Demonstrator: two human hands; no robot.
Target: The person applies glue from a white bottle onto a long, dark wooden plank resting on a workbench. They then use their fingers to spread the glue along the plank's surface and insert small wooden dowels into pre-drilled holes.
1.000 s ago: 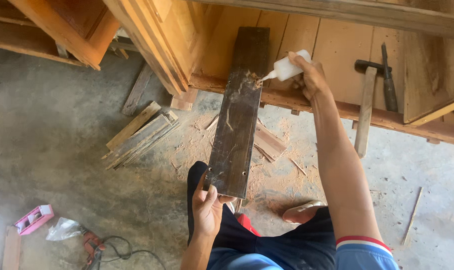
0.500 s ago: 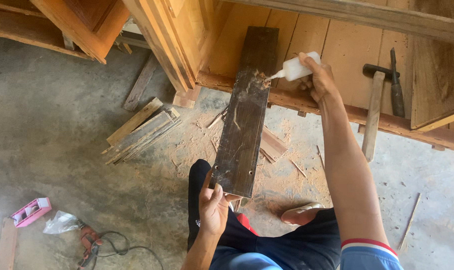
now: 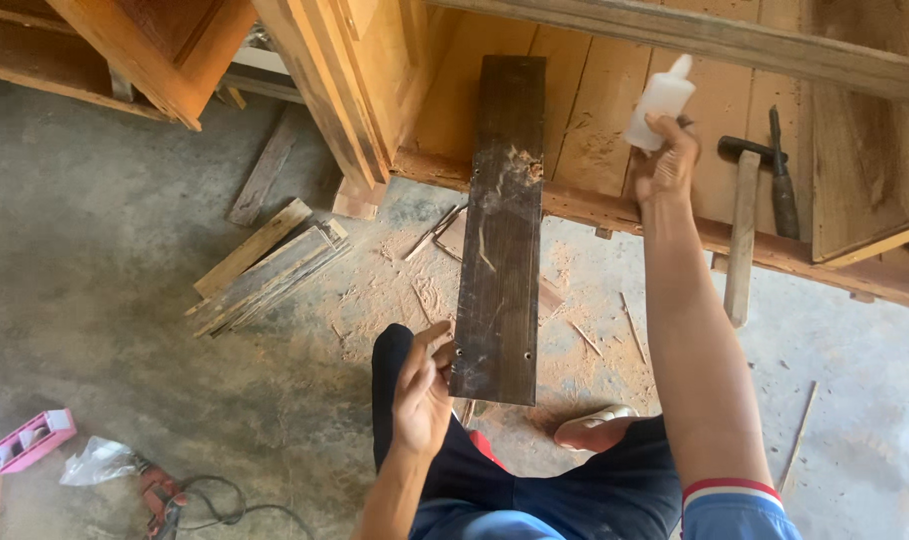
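Dark plank (image 3: 499, 230) sits beside the loosely open left hand (image 3: 421, 388), maybe touching; right hand (image 3: 666, 160) grips white glue bottle (image 3: 659, 100) above it.

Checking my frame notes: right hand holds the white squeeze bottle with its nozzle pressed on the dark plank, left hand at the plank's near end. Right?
Not quite. In the head view the right hand holds the white squeeze bottle lifted clear of the dark plank, nozzle pointing up and away. The left hand is at the plank's near end, as you said.

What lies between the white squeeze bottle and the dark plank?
In the head view, only bare light wooden boards separate the white squeeze bottle, held in the right hand, from the dark plank.
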